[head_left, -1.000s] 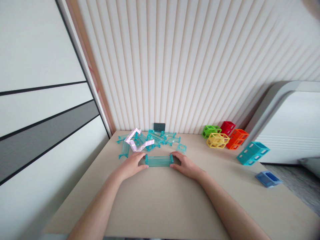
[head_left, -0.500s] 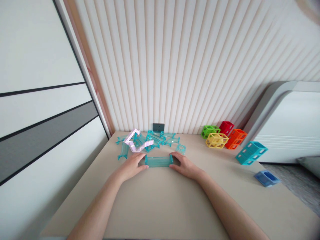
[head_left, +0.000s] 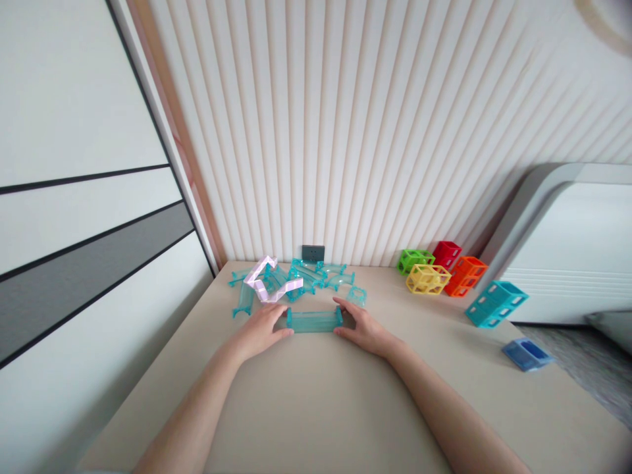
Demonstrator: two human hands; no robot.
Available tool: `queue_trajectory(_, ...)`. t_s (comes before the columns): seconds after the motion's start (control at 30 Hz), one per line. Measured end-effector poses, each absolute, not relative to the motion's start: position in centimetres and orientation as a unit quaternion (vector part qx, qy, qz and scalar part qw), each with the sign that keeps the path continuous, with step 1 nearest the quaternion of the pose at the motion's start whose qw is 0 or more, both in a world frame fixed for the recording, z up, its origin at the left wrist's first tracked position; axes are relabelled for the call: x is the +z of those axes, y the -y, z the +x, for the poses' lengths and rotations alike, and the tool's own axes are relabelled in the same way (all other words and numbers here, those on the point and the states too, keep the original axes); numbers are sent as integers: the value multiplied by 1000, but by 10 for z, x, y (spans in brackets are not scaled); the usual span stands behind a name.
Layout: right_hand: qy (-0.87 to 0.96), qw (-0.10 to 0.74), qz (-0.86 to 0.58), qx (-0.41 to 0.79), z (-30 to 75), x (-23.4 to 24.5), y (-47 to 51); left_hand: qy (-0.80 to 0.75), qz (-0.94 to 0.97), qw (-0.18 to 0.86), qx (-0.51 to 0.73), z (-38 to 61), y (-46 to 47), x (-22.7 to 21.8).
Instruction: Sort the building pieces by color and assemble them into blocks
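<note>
A translucent teal track piece [head_left: 315,321], shaped like a trough with raised end brackets, lies crosswise on the table in front of me. My left hand [head_left: 266,326] is closed around its left end, thumb at the front and fingers behind. At the right end, my right hand [head_left: 363,324] has thumb and index finger spread apart on either side of the bracket, open. Just beyond is a heap of similar teal pieces [head_left: 306,273], with a bent lilac patterned strip [head_left: 257,280] lying over its left part. A small square teal piece [head_left: 356,295] sits behind my right hand.
On the right stand open-frame blocks: green [head_left: 415,261], yellow [head_left: 427,280], red [head_left: 447,254], orange [head_left: 465,275] and teal [head_left: 496,303]. A blue block [head_left: 527,354] lies near the table's [head_left: 316,408] right edge. A ribbed wall with a black socket [head_left: 313,253] rises behind.
My right hand's index finger has lifted and spread away from the track piece's right end. My left hand and the piece stay in nearly the same place.
</note>
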State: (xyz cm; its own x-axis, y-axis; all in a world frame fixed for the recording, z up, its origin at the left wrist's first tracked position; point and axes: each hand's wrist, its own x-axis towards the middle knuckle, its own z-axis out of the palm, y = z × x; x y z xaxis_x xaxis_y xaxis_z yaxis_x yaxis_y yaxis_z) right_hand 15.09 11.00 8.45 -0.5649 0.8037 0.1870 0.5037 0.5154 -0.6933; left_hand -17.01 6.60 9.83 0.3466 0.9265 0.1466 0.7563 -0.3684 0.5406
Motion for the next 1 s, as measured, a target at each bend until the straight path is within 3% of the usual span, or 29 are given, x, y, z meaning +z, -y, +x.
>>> queue_trajectory(1.0,835,268,-373,304,149,85,-111,-531,773,221,267,-171,-70,86)
